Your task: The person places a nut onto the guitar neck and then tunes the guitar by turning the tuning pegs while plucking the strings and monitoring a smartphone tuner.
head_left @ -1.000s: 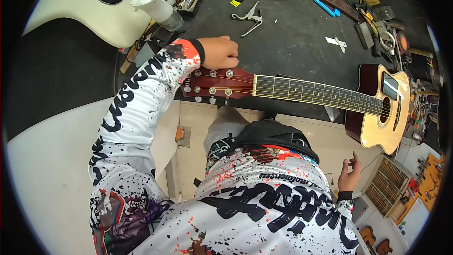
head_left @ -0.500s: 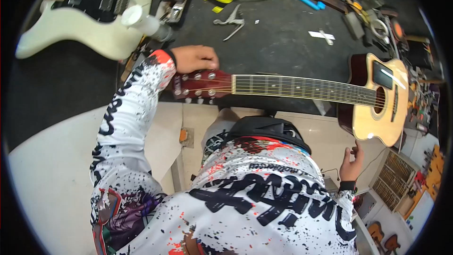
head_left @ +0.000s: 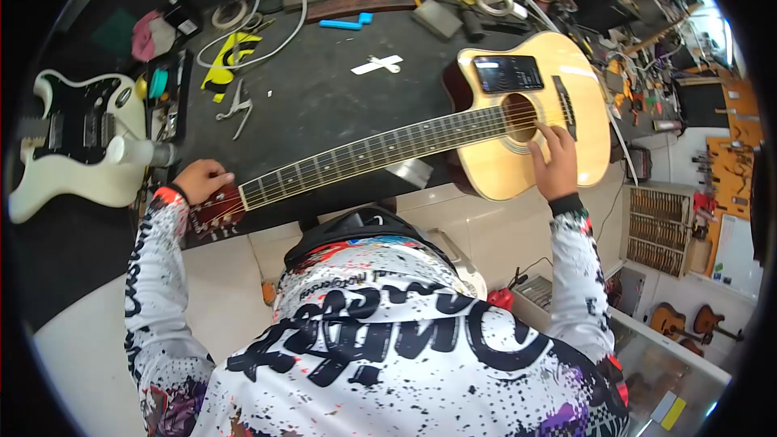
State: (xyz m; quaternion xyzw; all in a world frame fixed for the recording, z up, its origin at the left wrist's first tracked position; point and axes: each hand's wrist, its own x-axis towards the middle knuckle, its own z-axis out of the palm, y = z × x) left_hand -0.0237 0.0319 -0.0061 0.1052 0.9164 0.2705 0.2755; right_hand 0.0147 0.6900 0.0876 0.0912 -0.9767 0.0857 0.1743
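Note:
An acoustic guitar with a pale top lies face up along the bench's near edge, its neck pointing left. My left hand is closed at the upper edge of the dark red headstock, its fingers curled round a tuning peg that they mostly hide. Over the strings beside the sound hole is my right hand, fingers apart, fingertips at the strings and nothing held. A phone with a lit screen rests on the guitar's top, above the sound hole.
A white electric guitar lies at the left with a white-lidded jar by it. On the dark bench are a locking clamp-like tool, a blue tool, a white cable and crowded tools at the back right.
My right hand has risen from below the guitar body to the strings by the sound hole. My left hand stays at the headstock. The view has shifted and turned to the right.

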